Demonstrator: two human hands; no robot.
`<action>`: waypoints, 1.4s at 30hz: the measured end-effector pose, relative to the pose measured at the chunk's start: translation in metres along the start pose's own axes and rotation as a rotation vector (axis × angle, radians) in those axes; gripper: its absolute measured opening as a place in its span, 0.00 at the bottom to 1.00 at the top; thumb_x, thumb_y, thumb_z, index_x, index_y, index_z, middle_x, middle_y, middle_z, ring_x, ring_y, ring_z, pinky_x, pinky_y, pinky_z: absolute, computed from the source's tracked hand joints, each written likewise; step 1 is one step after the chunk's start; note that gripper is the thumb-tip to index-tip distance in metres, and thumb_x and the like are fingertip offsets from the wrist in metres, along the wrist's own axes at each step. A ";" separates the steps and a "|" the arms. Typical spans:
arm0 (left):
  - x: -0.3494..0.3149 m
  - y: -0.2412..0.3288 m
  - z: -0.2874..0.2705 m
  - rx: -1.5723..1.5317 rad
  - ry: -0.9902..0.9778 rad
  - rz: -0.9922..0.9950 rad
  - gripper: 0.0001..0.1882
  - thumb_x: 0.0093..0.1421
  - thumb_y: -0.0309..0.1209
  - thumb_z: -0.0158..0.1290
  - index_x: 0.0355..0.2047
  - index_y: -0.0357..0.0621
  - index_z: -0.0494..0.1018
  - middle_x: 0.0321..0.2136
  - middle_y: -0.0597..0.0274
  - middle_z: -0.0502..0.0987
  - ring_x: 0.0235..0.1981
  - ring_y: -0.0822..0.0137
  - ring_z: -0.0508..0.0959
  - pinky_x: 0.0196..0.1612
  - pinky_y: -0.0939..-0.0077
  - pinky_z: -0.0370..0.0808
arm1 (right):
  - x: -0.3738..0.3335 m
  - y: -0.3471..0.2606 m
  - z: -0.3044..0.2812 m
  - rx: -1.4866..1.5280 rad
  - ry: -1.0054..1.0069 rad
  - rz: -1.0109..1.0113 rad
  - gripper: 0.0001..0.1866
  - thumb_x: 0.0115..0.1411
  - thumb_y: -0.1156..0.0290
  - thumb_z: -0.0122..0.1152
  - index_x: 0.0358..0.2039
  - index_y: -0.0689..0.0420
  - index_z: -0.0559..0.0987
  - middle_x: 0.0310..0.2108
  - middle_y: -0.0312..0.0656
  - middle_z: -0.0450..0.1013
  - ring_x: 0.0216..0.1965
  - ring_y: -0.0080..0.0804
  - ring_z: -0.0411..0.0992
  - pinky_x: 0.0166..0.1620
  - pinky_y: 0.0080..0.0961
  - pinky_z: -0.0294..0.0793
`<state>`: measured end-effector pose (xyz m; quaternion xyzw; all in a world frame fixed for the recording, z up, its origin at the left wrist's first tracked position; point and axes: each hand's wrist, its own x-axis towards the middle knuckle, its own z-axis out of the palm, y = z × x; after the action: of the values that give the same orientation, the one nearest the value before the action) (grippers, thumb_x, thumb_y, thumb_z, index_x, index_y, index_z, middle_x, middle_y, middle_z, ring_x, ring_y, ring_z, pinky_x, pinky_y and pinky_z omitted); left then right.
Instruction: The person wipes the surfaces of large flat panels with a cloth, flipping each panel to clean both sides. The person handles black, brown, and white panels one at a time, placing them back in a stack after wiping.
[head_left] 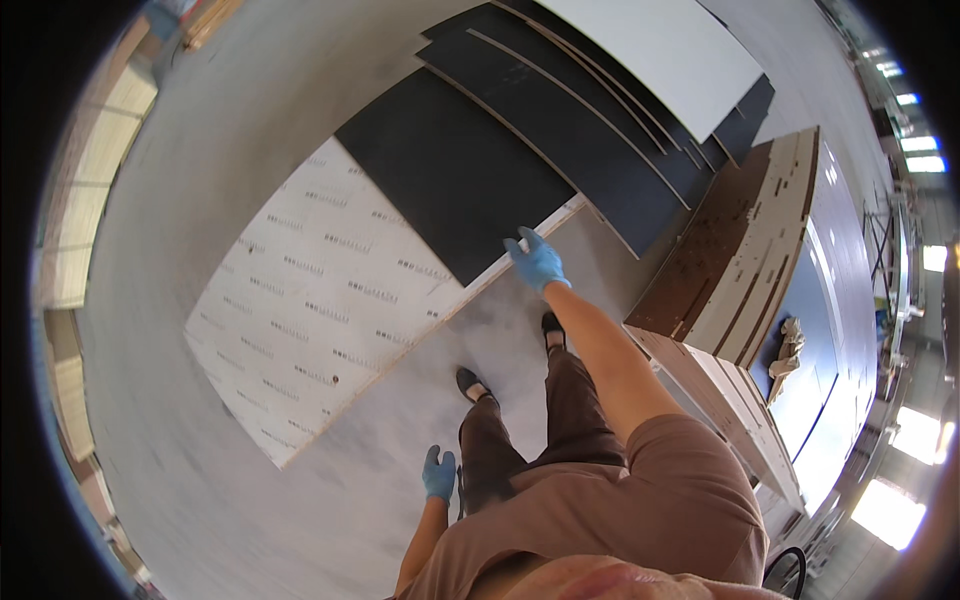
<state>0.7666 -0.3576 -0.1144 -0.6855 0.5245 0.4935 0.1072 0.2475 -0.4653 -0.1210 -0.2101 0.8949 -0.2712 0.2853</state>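
Observation:
My right hand [537, 260], in a blue glove, reaches forward over the near edge of a black panel [455, 170]. Its fingers are apart and nothing shows in them; whether they touch the panel's edge I cannot tell. The black panel lies on a larger white printed sheet [310, 290], whose left part is bare. Down by my left leg hangs my left hand [438, 474], also blue-gloved, with fingers parted and holding nothing.
Several more dark panels [580, 120] lie overlapped beyond, with a plain white panel [660, 50] on top. To the right stand tall board stacks [745, 240], with crumpled brown material [788, 360] on one. Pale stacks [90, 190] line the far left. Grey floor [180, 430] surrounds the sheets.

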 end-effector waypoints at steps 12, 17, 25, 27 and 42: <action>0.024 0.263 0.087 -0.071 -0.012 0.017 0.31 0.63 0.37 0.61 0.63 0.33 0.71 0.56 0.51 0.79 0.53 0.62 0.78 0.58 0.68 0.73 | 0.260 0.204 -0.324 0.557 0.729 0.529 0.40 0.65 0.49 0.66 0.67 0.65 0.69 0.64 0.54 0.71 0.66 0.48 0.69 0.67 0.34 0.66; 0.026 0.390 0.150 -0.084 -0.170 0.160 0.30 0.66 0.35 0.60 0.63 0.32 0.69 0.60 0.50 0.76 0.60 0.61 0.75 0.64 0.68 0.70 | 0.347 0.224 -0.385 1.187 0.649 0.654 0.29 0.62 0.54 0.71 0.55 0.61 0.76 0.41 0.45 0.76 0.32 0.34 0.73 0.33 0.36 0.75; 0.076 0.559 0.206 0.021 -0.198 0.459 0.29 0.68 0.36 0.58 0.64 0.32 0.69 0.59 0.52 0.77 0.60 0.62 0.75 0.64 0.71 0.69 | 0.309 0.186 -0.389 1.361 0.300 0.412 0.15 0.67 0.65 0.66 0.50 0.59 0.77 0.48 0.46 0.77 0.46 0.43 0.78 0.42 0.42 0.86; 0.091 0.595 0.217 0.035 -0.164 0.475 0.28 0.68 0.36 0.58 0.63 0.31 0.70 0.57 0.53 0.78 0.59 0.62 0.76 0.64 0.72 0.68 | 0.272 0.167 -0.364 1.366 0.169 0.418 0.19 0.67 0.65 0.66 0.52 0.62 0.75 0.49 0.48 0.77 0.46 0.42 0.79 0.40 0.40 0.87; 0.113 0.664 0.280 -0.817 -0.514 -0.170 0.26 0.72 0.48 0.50 0.61 0.45 0.72 0.59 0.57 0.77 0.59 0.54 0.77 0.64 0.53 0.73 | 0.031 0.203 -0.294 0.876 -0.320 0.537 0.27 0.69 0.57 0.64 0.60 0.63 0.75 0.57 0.45 0.76 0.59 0.41 0.73 0.64 0.40 0.70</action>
<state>0.0574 -0.5245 -0.0947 -0.5678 0.1868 0.8016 -0.0045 -0.0042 -0.2190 -0.0539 0.1261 0.6656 -0.5011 0.5385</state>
